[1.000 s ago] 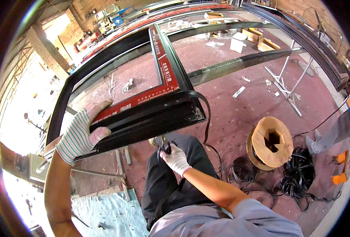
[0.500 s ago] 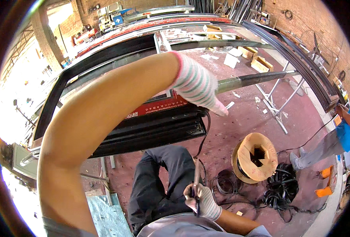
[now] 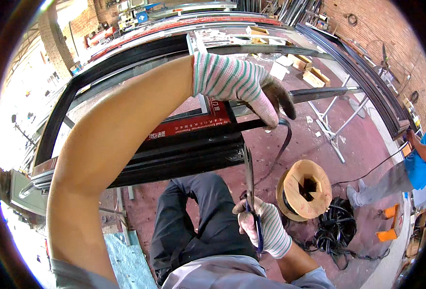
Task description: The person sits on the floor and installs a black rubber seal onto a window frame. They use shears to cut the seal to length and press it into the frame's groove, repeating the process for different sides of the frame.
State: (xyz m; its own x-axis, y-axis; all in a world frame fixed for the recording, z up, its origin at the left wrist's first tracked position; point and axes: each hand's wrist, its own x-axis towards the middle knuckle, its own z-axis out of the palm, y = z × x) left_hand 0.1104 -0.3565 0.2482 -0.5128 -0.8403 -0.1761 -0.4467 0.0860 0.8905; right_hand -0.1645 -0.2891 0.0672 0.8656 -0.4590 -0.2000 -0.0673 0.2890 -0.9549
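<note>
My left hand (image 3: pixel 251 86), in a striped knit glove, reaches across the black metal frame (image 3: pixel 184 161). Its fingers are closed on a black rubber strip (image 3: pixel 286 135), which runs along the frame's inner edge and hangs in a loop past the corner. Lower down, my right hand (image 3: pixel 271 229), gloved alike, grips scissors (image 3: pixel 249 176) by their dark blue handles. The blades point upward and their tips reach the frame's near right corner, just below the strip. Whether the tips touch the frame I cannot tell. A red printed label (image 3: pixel 193 124) lies along the frame behind my left arm.
On the reddish floor to the right stand a cardboard spool (image 3: pixel 292 188) and a tangled heap of black strip (image 3: pixel 337 226). A person in blue (image 3: pixel 420 164) is at the far right. Metal stand legs (image 3: pixel 331 132) and wooden boxes (image 3: pixel 315 77) lie beyond the frame.
My right hand has raised the scissors from my lap to the frame's corner. My left hand has turned and lifted the strip's free part outward to the right.
</note>
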